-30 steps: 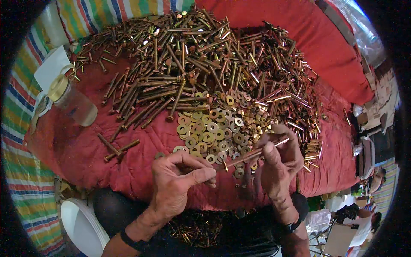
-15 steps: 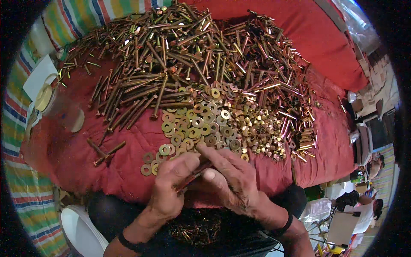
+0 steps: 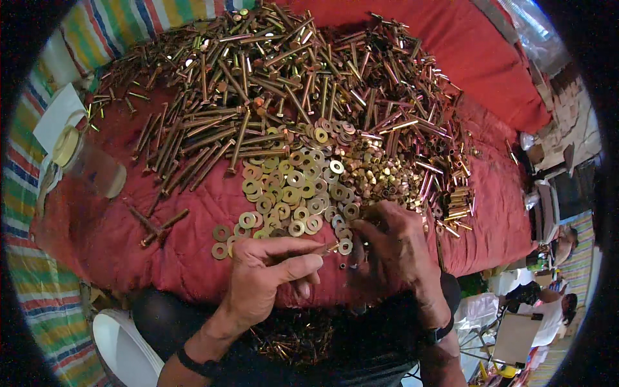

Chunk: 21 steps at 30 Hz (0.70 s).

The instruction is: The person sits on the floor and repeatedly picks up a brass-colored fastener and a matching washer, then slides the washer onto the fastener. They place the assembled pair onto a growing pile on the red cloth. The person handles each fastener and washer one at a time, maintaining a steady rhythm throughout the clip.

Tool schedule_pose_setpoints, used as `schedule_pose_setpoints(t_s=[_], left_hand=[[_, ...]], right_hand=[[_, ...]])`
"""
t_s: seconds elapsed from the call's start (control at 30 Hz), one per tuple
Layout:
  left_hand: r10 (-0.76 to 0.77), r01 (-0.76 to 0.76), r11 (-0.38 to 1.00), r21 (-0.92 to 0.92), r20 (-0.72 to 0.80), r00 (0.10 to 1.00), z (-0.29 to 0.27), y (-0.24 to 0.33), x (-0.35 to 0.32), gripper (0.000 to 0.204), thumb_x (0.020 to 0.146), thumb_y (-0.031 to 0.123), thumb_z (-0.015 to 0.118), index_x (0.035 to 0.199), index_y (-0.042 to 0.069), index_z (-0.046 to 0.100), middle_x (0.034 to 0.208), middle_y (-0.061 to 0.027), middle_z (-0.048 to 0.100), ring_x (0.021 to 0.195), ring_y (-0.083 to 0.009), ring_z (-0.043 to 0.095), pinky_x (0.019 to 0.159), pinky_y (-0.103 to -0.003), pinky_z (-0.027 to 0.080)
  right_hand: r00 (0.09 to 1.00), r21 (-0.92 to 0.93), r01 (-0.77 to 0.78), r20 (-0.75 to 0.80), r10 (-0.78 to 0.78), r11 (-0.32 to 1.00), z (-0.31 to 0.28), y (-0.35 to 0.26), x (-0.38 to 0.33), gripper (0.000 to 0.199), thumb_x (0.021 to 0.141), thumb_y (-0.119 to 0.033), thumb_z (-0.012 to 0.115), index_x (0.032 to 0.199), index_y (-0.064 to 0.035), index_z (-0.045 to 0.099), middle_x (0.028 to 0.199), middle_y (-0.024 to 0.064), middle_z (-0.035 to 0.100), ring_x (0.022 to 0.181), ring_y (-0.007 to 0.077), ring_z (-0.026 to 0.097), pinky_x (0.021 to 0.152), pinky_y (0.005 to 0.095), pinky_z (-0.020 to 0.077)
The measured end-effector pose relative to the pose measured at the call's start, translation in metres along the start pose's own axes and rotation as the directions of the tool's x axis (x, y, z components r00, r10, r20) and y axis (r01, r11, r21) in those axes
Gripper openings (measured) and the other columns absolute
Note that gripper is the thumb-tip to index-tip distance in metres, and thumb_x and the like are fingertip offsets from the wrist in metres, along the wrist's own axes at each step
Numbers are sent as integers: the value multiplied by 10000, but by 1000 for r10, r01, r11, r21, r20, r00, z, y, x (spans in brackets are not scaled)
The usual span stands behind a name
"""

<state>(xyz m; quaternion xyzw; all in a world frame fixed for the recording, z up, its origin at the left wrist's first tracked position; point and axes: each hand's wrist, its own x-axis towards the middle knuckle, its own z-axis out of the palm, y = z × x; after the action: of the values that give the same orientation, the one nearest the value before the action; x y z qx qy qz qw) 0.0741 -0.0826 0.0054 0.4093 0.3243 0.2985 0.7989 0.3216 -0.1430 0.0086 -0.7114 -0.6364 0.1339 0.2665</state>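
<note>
My left hand (image 3: 267,274) is closed, thumb and fingers pinched on a bolt (image 3: 332,247), of which just a brassy end shows past the fingertips. My right hand (image 3: 401,248) is at the near edge of the nuts and washers, its fingers curled down and partly smeared by motion. Whether anything is between them I cannot make out. Flat round washers (image 3: 296,193) lie heaped in front of my hands. To their right is a heap of small brassy nuts (image 3: 380,171).
A large pile of long bolts (image 3: 271,71) covers the far part of the red cloth (image 3: 193,238). Short metal sleeves (image 3: 459,205) lie at the right. Two crossed bolts (image 3: 161,229) and a lidded clear jar (image 3: 97,168) are on the left. More metal pieces (image 3: 293,342) sit in my lap.
My hands have moved apart. My right hand has left the bolt and shifted right toward the nuts. My left hand keeps its grip near the same place.
</note>
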Motion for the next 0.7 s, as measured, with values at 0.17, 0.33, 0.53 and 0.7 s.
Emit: schedule_pose_setpoints(t_s=[0.17, 0.33, 0.53, 0.7], left_hand=[[-72, 70, 996, 55, 30, 997, 1, 4, -2, 234, 886, 55, 738, 1075, -82, 734, 792, -132, 732, 583, -154, 673, 502, -262, 519], [-97, 97, 992, 79, -3, 995, 2, 7, -2, 244, 882, 95, 751, 1067, -64, 742, 787, -110, 732, 566, -129, 652, 474, -244, 473], [-89, 91, 994, 55, -38, 995, -1, 9, -3, 269, 882, 123, 758, 1084, -52, 737, 775, -96, 728, 531, -105, 618, 447, -224, 431], [-105, 105, 994, 19, -27, 994, 0, 11, -1, 240, 882, 126, 760, 1049, -45, 737, 751, -91, 718, 507, -95, 595, 439, -215, 419]], right_hand=[[994, 15, 110, 21, -110, 994, 5, 5, 7, 179, 871, -91, 737, 1020, -9, 681, 915, 180, 697, 790, 353, 695, 698, 421, 557], [984, -230, 179, 15, -180, 957, -5, -3, 4, 221, 853, -15, 668, 1064, 14, 728, 918, 126, 729, 763, 223, 706, 703, 340, 564], [952, 635, -256, 34, 305, 728, -16, -14, 11, 279, 867, -9, 616, 1111, 75, 723, 861, 88, 704, 755, 138, 663, 661, 303, 569], [907, 798, -343, 145, 395, 495, -13, -30, 9, 283, 902, -77, 767, 1113, 105, 716, 845, 140, 748, 664, 182, 709, 621, 287, 568]])
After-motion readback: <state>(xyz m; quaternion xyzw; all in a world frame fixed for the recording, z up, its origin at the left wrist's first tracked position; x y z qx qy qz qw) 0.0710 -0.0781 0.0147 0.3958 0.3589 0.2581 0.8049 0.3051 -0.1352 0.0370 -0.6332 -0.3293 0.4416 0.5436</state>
